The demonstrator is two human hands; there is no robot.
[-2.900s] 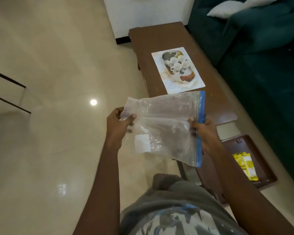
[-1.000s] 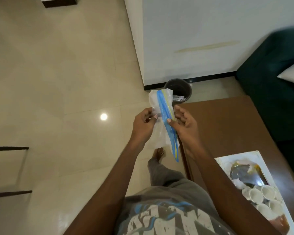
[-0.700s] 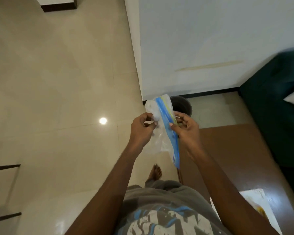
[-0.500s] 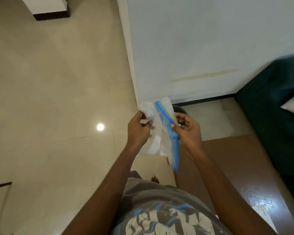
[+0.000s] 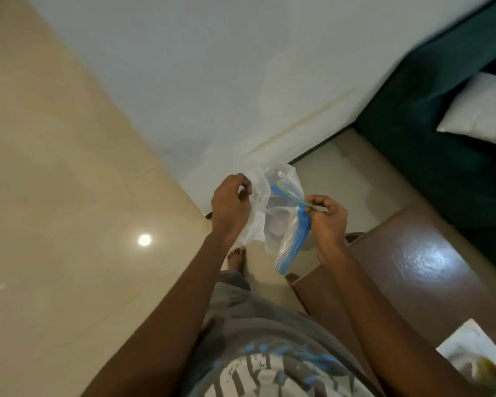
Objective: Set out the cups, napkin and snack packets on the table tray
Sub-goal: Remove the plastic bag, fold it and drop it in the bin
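While the view is tilted down over the floor, a crumpled clear zip bag (image 5: pixel 272 213) is held in the air between both hands. The left hand (image 5: pixel 231 204) is closed on its bunched plastic; the right hand (image 5: pixel 328 217) is pinched on the blue seal strip. The brown worktop (image 5: pixel 398 270) lies just to the right.

- The plastic bag (image 5: pixel 275 213) is held above the floor, left of the table (image 5: pixel 398 270).
- The sofa (image 5: pixel 441 133) is placed right of the table.
- A pillow (image 5: pixel 481 110) is laid on the sofa.
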